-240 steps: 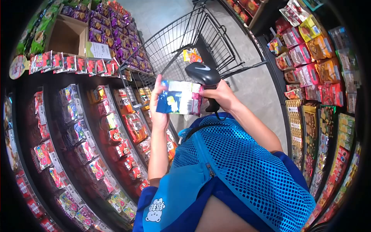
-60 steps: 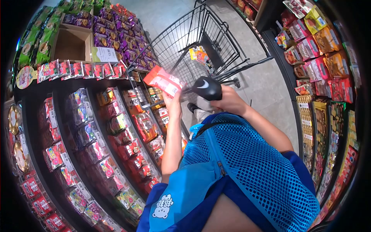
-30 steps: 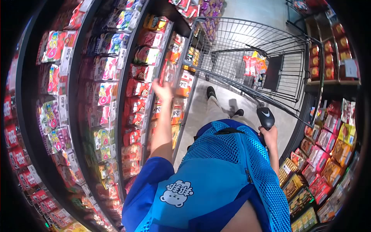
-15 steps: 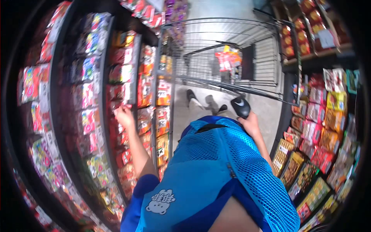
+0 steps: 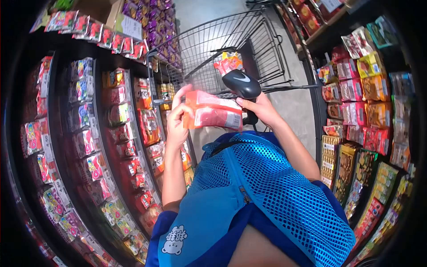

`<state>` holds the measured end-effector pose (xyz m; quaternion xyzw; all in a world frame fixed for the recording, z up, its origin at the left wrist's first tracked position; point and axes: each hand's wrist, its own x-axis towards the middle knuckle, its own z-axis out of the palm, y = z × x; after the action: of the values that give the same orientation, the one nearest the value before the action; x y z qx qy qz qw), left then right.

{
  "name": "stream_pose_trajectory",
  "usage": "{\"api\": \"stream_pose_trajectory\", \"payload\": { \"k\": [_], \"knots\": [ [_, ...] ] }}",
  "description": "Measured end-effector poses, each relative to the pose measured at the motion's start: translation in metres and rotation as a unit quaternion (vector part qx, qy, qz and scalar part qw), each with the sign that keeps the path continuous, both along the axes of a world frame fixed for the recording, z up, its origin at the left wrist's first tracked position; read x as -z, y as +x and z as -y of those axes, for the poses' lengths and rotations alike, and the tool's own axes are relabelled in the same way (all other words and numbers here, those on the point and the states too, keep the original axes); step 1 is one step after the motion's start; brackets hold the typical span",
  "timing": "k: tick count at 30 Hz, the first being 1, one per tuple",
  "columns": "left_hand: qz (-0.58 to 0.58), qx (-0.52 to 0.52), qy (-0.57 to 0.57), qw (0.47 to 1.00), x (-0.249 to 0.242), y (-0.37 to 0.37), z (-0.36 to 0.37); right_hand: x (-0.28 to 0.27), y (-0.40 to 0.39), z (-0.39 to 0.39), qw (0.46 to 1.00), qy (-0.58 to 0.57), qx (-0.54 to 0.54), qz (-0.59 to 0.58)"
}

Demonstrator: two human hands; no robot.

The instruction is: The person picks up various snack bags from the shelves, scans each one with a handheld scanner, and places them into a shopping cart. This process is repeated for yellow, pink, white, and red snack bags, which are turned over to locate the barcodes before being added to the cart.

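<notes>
My left hand (image 5: pixel 178 122) grips a red snack packet (image 5: pixel 214 116) by its left end. The packet has a clear window, and a barcode label shows at its right end. My right hand (image 5: pixel 262 109) is wrapped round the handle of a black handheld barcode scanner (image 5: pixel 242 83). The scanner's head sits just above the packet's right end, and my right thumb lies right at the packet's edge. Beyond both hands stands a wire shopping cart (image 5: pixel 202 33) with a few red and yellow packets (image 5: pixel 228 63) in it.
Shelves of bagged snacks (image 5: pixel 119 95) rise close on my left, with price tags along their edges. On the right, another shelf holds colourful packets (image 5: pixel 376 115). Purple packets (image 5: pixel 155 26) are stacked at the far left, near an open cardboard box (image 5: pixel 100 12).
My left hand has come away from the left shelf and now holds the red snack packet in front of me. My right hand has raised the scanner beside it. The view has shifted.
</notes>
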<state>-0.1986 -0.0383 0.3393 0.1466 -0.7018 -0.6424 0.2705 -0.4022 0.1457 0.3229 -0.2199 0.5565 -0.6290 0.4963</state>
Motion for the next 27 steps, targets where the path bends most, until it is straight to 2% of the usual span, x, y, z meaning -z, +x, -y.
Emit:
{"api": "stream_pose_trajectory", "payload": {
  "k": [2,5,6,8,10,13,14,17,18,21,25,27],
  "knots": [
    [-0.054,0.038,0.065,0.996,0.002,-0.023,-0.005,-0.005,-0.004,-0.010,0.999,-0.012,0.003,0.046],
    [-0.098,0.025,0.244,0.965,-0.002,-0.053,-0.024,-0.011,-0.002,-0.028,0.996,-0.045,0.032,0.073],
    [-0.119,0.031,0.272,0.954,0.011,-0.059,-0.026,-0.013,0.000,-0.031,0.994,-0.065,0.052,0.074],
    [-0.129,-0.021,0.408,0.904,0.015,-0.068,-0.041,-0.004,-0.001,-0.037,0.990,-0.079,0.094,0.075],
    [-0.177,-0.054,0.537,0.823,0.019,-0.081,-0.055,0.002,-0.002,-0.042,0.986,-0.048,0.128,0.094],
    [-0.180,0.048,0.565,0.804,0.009,-0.092,-0.082,0.000,-0.002,-0.046,0.978,-0.059,0.174,0.096],
    [-0.165,0.056,0.546,0.820,0.014,-0.094,-0.088,0.000,-0.003,-0.046,0.978,-0.066,0.179,0.086],
    [-0.034,0.002,0.367,0.930,0.024,-0.098,-0.098,0.007,0.000,-0.044,0.979,-0.087,0.180,0.042],
    [-0.041,0.004,0.422,0.905,0.021,-0.098,-0.095,0.011,0.001,-0.042,0.979,-0.094,0.177,0.024],
    [-0.043,-0.010,0.430,0.902,0.037,-0.095,-0.080,0.020,-0.003,-0.042,0.980,-0.061,0.176,-0.065],
    [-0.061,-0.079,0.383,0.918,0.042,-0.094,-0.056,0.045,-0.020,-0.072,0.948,0.118,0.202,-0.217],
    [-0.063,-0.085,0.363,0.926,0.046,-0.093,-0.040,0.034,-0.023,-0.090,0.941,0.170,0.217,-0.194]
  ]
}}
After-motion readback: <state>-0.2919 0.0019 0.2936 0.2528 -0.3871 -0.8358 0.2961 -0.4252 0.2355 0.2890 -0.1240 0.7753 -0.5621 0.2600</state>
